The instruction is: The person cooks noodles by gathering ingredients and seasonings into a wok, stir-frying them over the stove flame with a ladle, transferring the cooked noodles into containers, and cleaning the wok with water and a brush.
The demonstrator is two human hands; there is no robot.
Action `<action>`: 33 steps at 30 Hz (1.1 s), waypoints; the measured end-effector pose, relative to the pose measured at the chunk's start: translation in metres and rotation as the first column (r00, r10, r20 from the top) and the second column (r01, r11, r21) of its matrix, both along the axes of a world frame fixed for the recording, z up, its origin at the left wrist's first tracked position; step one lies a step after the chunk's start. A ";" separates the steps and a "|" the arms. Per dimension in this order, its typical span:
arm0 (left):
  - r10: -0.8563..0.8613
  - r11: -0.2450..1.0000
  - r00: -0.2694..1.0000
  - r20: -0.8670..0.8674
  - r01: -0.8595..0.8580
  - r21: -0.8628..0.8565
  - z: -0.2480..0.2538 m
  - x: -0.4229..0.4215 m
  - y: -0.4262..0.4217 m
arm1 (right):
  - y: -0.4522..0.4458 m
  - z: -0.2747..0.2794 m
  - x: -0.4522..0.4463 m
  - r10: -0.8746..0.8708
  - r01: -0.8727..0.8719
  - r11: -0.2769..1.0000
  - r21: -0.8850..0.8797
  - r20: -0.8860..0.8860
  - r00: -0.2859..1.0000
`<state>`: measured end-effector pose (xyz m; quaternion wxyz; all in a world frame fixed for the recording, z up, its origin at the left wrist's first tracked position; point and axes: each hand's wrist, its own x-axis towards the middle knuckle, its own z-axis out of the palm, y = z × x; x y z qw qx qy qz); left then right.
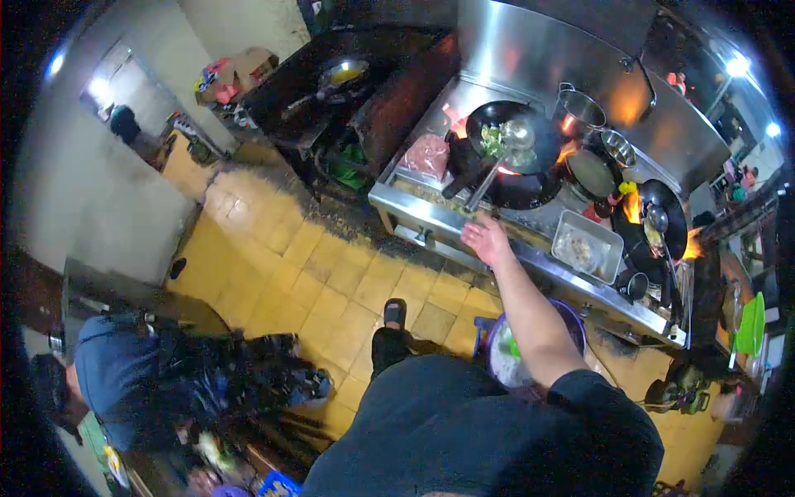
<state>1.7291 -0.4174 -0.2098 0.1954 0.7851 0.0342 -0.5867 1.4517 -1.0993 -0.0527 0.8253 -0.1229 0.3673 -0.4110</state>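
Observation:
My right hand [487, 240] reaches over the front edge of the stove [530, 248], palm partly up, fingers spread, holding nothing. Just beyond its fingertips is the handle of a ladle [484, 189], whose bowl rests in a black wok [530, 178]. Chopped greens [493, 139] lie in that wok, and flames show around its rim. A clear bag of pinkish meat [426, 156] sits left of the wok. To the right of my hand is a metal tray [586, 247] with some pale food in it. My left hand is out of view.
A second wok [662, 217] with a ladle sits over high flames at right, near a metal pot [580, 108]. A purple tub [573, 319] stands on the floor below my arm. At lower left, another person [124, 373] bends over. Another pan [344, 74] is at back left.

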 end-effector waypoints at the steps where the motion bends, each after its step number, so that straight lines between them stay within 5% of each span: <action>1: 0.000 1.000 1.000 -0.009 0.000 -0.020 -0.005 0.025 -0.024 | -0.013 0.022 0.019 -0.102 0.105 0.993 0.058 -0.059 0.993; 2: -0.003 0.999 1.000 -0.011 0.003 -0.040 -0.009 0.051 -0.048 | -0.033 0.029 0.028 -0.127 0.130 0.990 0.052 -0.057 0.990; 4: 0.029 0.993 0.999 -0.042 -0.033 -0.111 -0.015 0.118 -0.109 | -0.063 0.032 0.034 -0.082 0.083 0.996 0.007 0.286 0.955; 6: 0.130 0.942 0.960 -0.249 -0.198 -0.270 -0.030 0.195 -0.181 | -0.085 0.048 0.039 -0.275 0.262 0.960 0.095 0.168 0.947; 7: 0.155 0.829 0.781 -0.605 -0.436 -0.350 -0.038 0.228 -0.224 | -0.104 0.055 0.035 -0.268 0.268 0.963 -0.004 -0.024 0.963; 8: 0.035 0.755 0.175 -0.984 -0.650 -0.089 -0.037 0.249 -0.277 | -0.122 0.055 0.028 -0.278 0.263 0.960 -0.095 -0.206 0.938; 9: -0.066 0.785 0.338 -0.939 -0.563 -0.258 -0.006 0.269 -0.325 | -0.134 0.042 0.015 -0.236 0.175 0.966 -0.189 -0.378 0.895; 10: 0.036 0.899 0.909 -0.416 -0.212 -0.384 0.008 0.271 -0.356 | -0.133 0.033 -0.002 -0.258 0.202 0.963 -0.179 -0.386 0.886; 11: -0.021 0.869 0.681 -0.732 -0.349 -0.350 0.011 0.291 -0.390 | -0.123 0.025 -0.019 -0.387 -0.193 0.853 -0.485 -0.836 0.389; 12: -0.086 0.848 0.351 -0.932 -0.465 -0.254 0.011 0.312 -0.417 | -0.108 0.017 -0.034 -0.621 -0.656 0.670 -0.347 -0.747 -0.239; 13: -0.091 0.861 0.352 -0.932 -0.442 -0.251 0.024 0.314 -0.439 | -0.079 0.037 -0.047 -0.470 -0.645 0.730 -0.227 -0.851 -0.233; 14: -0.152 0.853 0.758 -0.635 -0.223 -0.471 0.041 0.307 -0.459 | -0.048 0.083 -0.053 -0.314 -0.638 0.762 -0.109 -0.924 -0.217; 15: -0.204 0.823 0.964 -0.173 0.073 -0.563 0.053 0.299 -0.477 | -0.030 0.127 -0.060 -0.191 -0.599 0.801 -0.025 -0.957 -0.216; 17: -0.202 0.835 0.943 -0.264 0.025 -0.550 0.043 0.292 -0.518 | -0.030 0.159 -0.062 -0.061 -0.548 0.834 0.063 -0.977 -0.204; 19: -0.270 0.848 0.962 0.047 0.261 -0.462 0.090 0.228 -0.547 | -0.036 0.160 -0.056 -0.099 -0.421 0.906 0.044 -0.945 -0.312; 20: -0.223 0.888 0.916 -0.333 0.050 -0.457 0.063 0.230 -0.568 | -0.046 0.138 -0.061 -0.120 -0.435 0.896 0.087 -0.896 -0.427; 22: -0.441 0.743 0.897 -0.022 0.352 -0.570 0.101 0.164 -0.607 | -0.057 0.120 -0.069 -0.161 -0.487 0.856 0.171 -0.809 -0.566; 26: -0.559 0.607 0.829 -0.002 0.408 -0.682 0.151 0.067 -0.697 | -0.044 0.130 -0.081 -0.188 -0.572 0.772 0.275 -0.762 -0.620; 28: -0.663 0.571 0.717 -0.215 0.298 -0.765 0.163 0.032 -0.741 | -0.038 0.136 -0.106 -0.315 -0.626 0.779 0.021 -0.851 -0.421; 30: -0.453 0.783 0.795 -0.403 0.139 -0.606 0.166 -0.013 -0.774 | -0.060 0.097 -0.089 -0.227 -0.573 0.819 0.035 -0.897 -0.380; 33: -0.553 0.789 0.641 -0.532 0.199 -0.581 0.200 -0.063 -0.814 | -0.078 0.064 -0.079 -0.278 -0.526 0.849 -0.045 -0.885 -0.374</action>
